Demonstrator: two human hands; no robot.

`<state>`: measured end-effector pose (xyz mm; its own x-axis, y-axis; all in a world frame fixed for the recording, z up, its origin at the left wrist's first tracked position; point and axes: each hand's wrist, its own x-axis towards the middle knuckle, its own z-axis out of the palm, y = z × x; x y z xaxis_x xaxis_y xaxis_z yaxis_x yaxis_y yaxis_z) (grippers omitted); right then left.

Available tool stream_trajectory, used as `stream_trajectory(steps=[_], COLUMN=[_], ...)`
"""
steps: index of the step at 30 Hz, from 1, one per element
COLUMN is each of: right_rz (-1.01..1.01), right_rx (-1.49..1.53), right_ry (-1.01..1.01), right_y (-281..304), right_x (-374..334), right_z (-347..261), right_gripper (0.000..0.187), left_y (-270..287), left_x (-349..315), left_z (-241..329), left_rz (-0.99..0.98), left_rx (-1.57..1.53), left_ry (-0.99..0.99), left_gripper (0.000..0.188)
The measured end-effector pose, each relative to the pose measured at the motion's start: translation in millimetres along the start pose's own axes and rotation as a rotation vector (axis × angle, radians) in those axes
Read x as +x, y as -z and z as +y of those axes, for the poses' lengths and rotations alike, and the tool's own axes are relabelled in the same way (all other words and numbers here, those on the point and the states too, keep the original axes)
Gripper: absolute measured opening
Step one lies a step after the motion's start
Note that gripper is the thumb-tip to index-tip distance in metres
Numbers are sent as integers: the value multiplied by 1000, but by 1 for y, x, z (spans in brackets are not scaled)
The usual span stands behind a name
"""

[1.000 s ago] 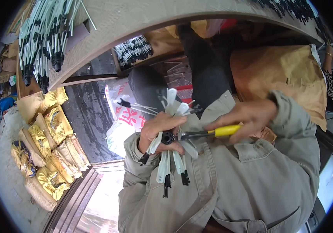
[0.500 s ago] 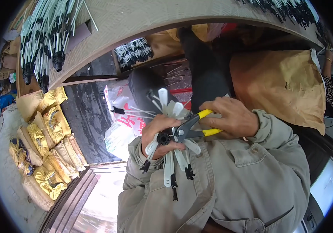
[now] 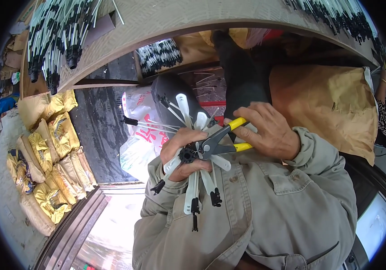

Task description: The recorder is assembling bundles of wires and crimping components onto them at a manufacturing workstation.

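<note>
Gripped in my left hand [image 3: 179,146] is a spoked frame with a round black hub [image 3: 187,155] and several pale flat ribs that fan out around it. Thin rods with black end pieces stick out among the ribs. My right hand [image 3: 271,132] holds a pair of pliers [image 3: 217,140] with yellow handles and dark metal jaws. The jaws reach in beside the hub, between the thumb and fingers of my left hand; their tips are partly hidden. The handles stand apart, with my right fingers around them.
Bundles of white rods with black ends [image 3: 60,38] lie on the table [image 3: 166,20] ahead, more [image 3: 332,15] at its right. A brown paper sack [image 3: 321,108] is at right. Yellow and brown packages [image 3: 51,157] lie left, near a white plastic bag [image 3: 141,153]. Another person's arm [image 3: 383,83] shows far right.
The pliers' handles are spread slightly wider, and the jaws stay by the hub. The ribbed frame has turned a little in my left hand. The whole view has shifted slightly.
</note>
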<state>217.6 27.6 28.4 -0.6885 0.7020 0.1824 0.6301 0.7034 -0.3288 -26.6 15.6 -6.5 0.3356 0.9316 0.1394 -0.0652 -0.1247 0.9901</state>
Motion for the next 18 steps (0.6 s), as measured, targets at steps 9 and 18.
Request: stream_trajectory(steps=[9, 18], right_rz=[138, 101], right_rx=[-23, 41], right_ry=[89, 61], right_y=[-12, -15], right_x=[2, 2], right_z=[5, 1], right_gripper=[29, 29], left_y=[2, 1], left_x=[2, 1], left_z=[-1, -2], left_rz=[-41, 0], left_rx=[18, 6], left_ry=[-96, -77], left_gripper=[57, 53])
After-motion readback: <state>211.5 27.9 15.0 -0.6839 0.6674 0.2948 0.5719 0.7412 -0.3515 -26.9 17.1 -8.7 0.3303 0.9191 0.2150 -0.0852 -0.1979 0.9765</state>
